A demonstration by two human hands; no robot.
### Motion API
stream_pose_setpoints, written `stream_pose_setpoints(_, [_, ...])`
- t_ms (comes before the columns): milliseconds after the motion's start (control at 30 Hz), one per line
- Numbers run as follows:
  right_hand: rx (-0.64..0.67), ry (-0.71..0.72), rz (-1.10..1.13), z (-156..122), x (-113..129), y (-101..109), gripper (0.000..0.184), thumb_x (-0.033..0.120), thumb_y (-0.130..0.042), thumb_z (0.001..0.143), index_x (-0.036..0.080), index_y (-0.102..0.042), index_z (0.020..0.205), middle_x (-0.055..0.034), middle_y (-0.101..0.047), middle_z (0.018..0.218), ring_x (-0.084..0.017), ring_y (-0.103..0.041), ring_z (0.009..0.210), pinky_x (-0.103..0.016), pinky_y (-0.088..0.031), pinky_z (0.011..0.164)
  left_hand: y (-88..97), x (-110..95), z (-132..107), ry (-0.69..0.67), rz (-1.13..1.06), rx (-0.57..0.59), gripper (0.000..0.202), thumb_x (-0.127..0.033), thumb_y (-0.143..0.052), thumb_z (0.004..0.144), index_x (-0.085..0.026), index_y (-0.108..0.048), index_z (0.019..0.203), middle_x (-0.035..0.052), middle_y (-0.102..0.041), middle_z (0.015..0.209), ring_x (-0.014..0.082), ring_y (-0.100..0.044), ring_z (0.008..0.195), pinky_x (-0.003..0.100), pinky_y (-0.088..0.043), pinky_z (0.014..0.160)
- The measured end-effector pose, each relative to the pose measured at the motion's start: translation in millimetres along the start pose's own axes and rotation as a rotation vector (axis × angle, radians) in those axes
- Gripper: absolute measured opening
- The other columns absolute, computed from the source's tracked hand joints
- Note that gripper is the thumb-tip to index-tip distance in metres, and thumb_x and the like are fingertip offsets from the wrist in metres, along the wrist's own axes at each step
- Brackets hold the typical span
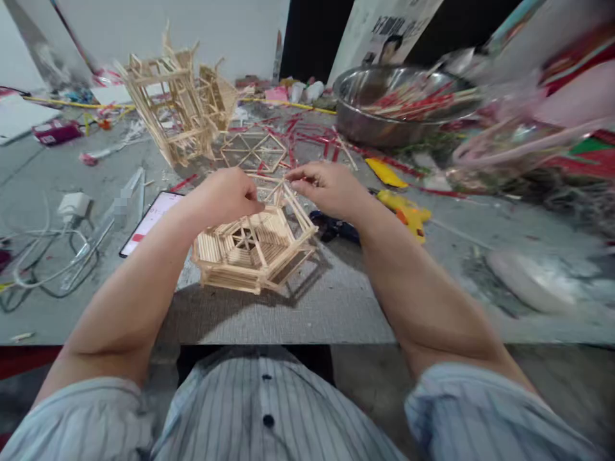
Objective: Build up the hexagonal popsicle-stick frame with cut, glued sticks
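A hexagonal roof-like frame of thin wooden sticks (250, 246) rests on the grey table (307, 307) in front of me. My left hand (223, 195) is curled closed on the frame's upper left edge. My right hand (327, 189) pinches a thin stick at the frame's top right corner, fingers pressed together. Both hands hold the frame at its far side, close to each other.
A taller stick tower (173, 109) stands at the back left, with a flat hexagonal stick piece (254, 150) beside it. A steel bowl of sticks (398, 102) sits back right. A phone (151, 221), charger with cables (72, 208) and a yellow glue gun (406, 211) lie nearby.
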State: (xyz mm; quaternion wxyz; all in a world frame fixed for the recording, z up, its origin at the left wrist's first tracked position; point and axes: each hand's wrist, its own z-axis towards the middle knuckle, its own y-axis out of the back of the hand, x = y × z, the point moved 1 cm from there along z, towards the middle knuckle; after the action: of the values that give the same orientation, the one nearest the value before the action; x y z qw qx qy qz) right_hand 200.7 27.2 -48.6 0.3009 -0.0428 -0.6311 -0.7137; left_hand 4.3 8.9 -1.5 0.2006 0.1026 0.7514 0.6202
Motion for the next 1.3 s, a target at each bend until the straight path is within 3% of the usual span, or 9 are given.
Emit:
stream_pose_setpoints(533, [-0.015, 0.034, 0.064, 0, -6, -3, 0.031, 0.027, -0.054, 0.089, 0.020, -0.074, 0.111, -0.0088, -0.073, 0.111, -0.025, -0.065, 0.097, -0.041, -0.048, 0.087, -3.3, 5, 2, -0.001, 0.013, -0.058, 0.028, -0.038, -0.057, 0.078, -0.017, -0.074, 0.073, -0.0011, -0.051, 0.051, 0.0118, -0.045, 0.055, 0.024, -0.032, 0.058])
stream_pose_setpoints(1033, [-0.040, 0.025, 0.078, -2, -4, -1, 0.030, 0.027, -0.057, 0.087, 0.019, -0.074, 0.111, -0.0092, -0.073, 0.105, -0.021, -0.062, 0.085, -0.037, -0.047, 0.081, -2.5, 5, 2, 0.005, 0.000, -0.065, 0.028, -0.039, -0.056, 0.077, -0.016, -0.071, 0.067, -0.0017, -0.047, 0.049, 0.0115, -0.042, 0.054, 0.026, -0.030, 0.058])
stream_pose_setpoints(1167, [-0.126, -0.005, 0.145, -8, -6, 13, 0.029, 0.027, -0.060, 0.086, 0.019, -0.074, 0.109, -0.0063, -0.073, 0.097, -0.018, -0.059, 0.077, -0.034, -0.047, 0.076, -2.8, 5, 2, -0.012, -0.001, -0.066, 0.027, -0.037, -0.055, 0.076, -0.017, -0.071, 0.068, -0.0024, -0.042, 0.047, 0.0114, -0.038, 0.053, 0.026, -0.029, 0.057])
stream_pose_setpoints(1300, [-0.279, -0.074, 0.216, -24, -16, 44, 0.028, 0.028, -0.062, 0.084, 0.016, -0.075, 0.105, -0.0048, -0.071, 0.088, -0.015, -0.056, 0.073, -0.032, -0.044, 0.074, -2.1, 5, 2, 0.000, 0.010, -0.058, 0.026, -0.036, -0.055, 0.077, -0.018, -0.072, 0.069, -0.0016, -0.045, 0.049, 0.0120, -0.039, 0.054, 0.027, -0.030, 0.059])
